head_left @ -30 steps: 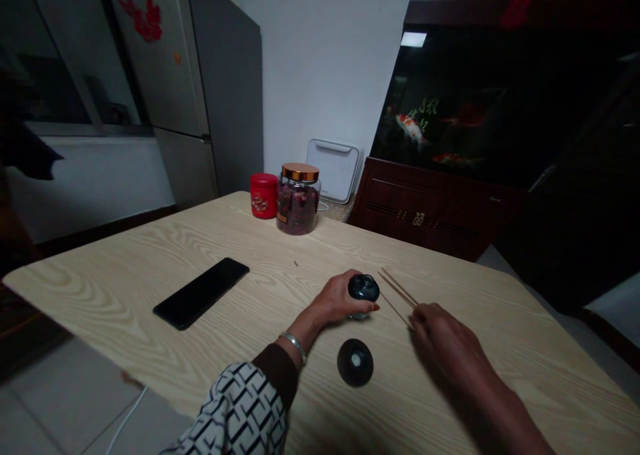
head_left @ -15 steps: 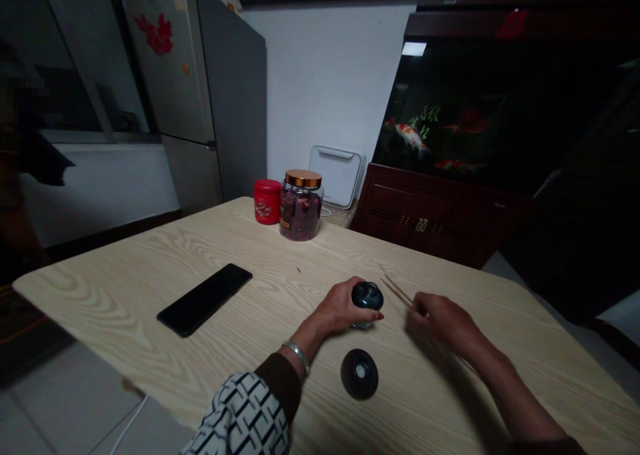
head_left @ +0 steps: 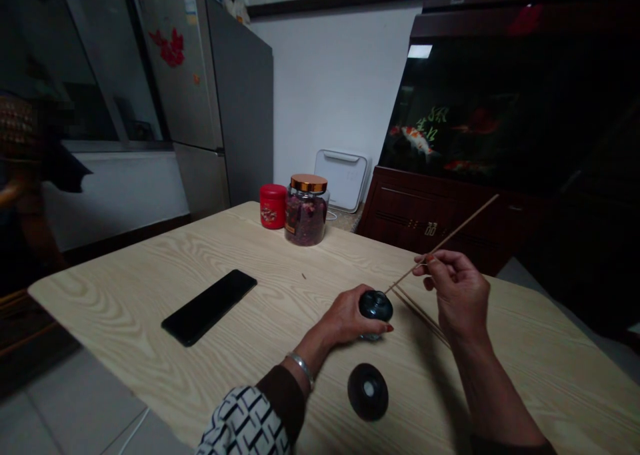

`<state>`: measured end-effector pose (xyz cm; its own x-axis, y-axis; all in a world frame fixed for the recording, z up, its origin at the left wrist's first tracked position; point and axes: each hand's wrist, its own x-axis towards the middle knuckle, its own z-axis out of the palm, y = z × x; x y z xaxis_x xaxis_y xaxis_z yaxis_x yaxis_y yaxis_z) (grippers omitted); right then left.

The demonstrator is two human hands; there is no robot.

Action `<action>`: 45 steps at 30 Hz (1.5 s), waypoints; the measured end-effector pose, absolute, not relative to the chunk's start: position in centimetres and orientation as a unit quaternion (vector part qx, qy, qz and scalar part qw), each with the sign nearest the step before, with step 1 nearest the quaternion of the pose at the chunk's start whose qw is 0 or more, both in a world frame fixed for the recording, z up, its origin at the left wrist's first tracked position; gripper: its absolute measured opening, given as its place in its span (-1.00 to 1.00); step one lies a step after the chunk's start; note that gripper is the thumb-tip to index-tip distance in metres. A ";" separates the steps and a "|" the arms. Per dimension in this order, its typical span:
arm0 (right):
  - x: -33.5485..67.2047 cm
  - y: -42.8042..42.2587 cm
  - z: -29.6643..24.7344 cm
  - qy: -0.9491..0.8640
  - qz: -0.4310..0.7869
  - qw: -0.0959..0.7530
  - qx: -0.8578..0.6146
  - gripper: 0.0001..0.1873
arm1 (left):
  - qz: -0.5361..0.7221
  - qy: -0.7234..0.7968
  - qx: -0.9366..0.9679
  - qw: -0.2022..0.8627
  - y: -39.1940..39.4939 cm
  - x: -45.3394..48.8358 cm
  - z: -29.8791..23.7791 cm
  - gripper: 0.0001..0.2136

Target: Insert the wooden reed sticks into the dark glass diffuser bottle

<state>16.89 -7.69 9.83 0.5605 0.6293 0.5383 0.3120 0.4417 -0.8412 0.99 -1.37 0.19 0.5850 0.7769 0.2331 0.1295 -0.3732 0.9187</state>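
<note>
My left hand (head_left: 345,318) is wrapped round a small dark glass bottle (head_left: 376,305) standing on the table (head_left: 280,348). A thin wooden stick (head_left: 465,225) is pinched between the thumb and fingers of my right hand (head_left: 457,288). It slants down to the left, and its lower end meets the bottle's top; whether it is inside the opening I cannot tell. More thin sticks (head_left: 420,313) lie on the table beside the bottle, partly hidden by my right wrist. Nearer to me lies a dark round cap (head_left: 368,392) with a pale spot in its middle.
A black phone (head_left: 210,307) lies at the left of the table. Towards the back corner stand a red canister (head_left: 273,207) and a big jar (head_left: 306,216) with a copper-coloured lid. Beyond are a fridge (head_left: 243,101) and a fish tank (head_left: 465,121).
My right hand has risen and turned, now holding one stick up at a slant with its tip at the bottle. Other sticks now rest on the table. The left hand keeps its hold.
</note>
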 end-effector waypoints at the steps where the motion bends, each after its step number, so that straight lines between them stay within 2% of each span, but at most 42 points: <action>1: 16.9 -7.7 9.6 -0.463 0.111 0.710 -0.519 -0.83 | 0.342 0.302 0.755 0.472 -1.4 1.0 0.2 -0.38; 7: 16.6 -7.5 8.2 -0.487 0.179 0.662 -0.541 -0.79 | 0.339 0.306 0.758 0.466 -1.4 1.0 0.5 -0.38; 14: 17.7 -7.9 7.7 -0.533 0.284 0.573 -0.554 -0.63 | 0.341 0.308 0.764 0.452 -1.6 0.9 0.9 -0.39; 18: 21.8 -8.5 7.9 -0.504 0.254 0.558 -0.608 -0.51 | 0.340 0.303 0.757 0.469 -1.6 0.9 0.9 -0.40; 20: 24.7 -8.7 7.3 -0.531 0.189 0.479 -0.673 -0.57 | 0.339 0.301 0.756 0.472 -1.6 0.9 0.8 -0.40; 22: 27.2 -8.8 6.1 -0.577 0.119 0.344 -0.731 -0.72 | 0.338 0.303 0.756 0.472 -1.6 0.9 0.8 -0.40; 25: 29.2 -8.9 3.8 -0.593 0.082 0.145 -0.788 -0.86 | 0.334 0.299 0.754 0.480 -1.5 1.0 0.6 -0.42; 27: 29.3 -8.9 2.6 -0.588 0.083 0.085 -0.800 -0.89 | 0.336 0.293 0.753 0.484 -1.5 1.0 0.5 -0.43; 40: 28.7 -8.7 2.0 -0.609 0.113 0.121 -0.776 -0.91 | 0.343 0.286 0.751 0.486 -1.4 1.0 0.4 -0.43; 42: 28.6 -9.0 3.1 -0.611 0.127 0.167 -0.763 -0.88 | 0.343 0.287 0.750 0.487 -1.5 1.0 0.5 -0.44; 45: 28.1 -9.7 6.2 -0.600 0.164 0.315 -0.717 -0.83 | 0.343 0.291 0.753 0.480 -1.5 1.0 0.6 -0.44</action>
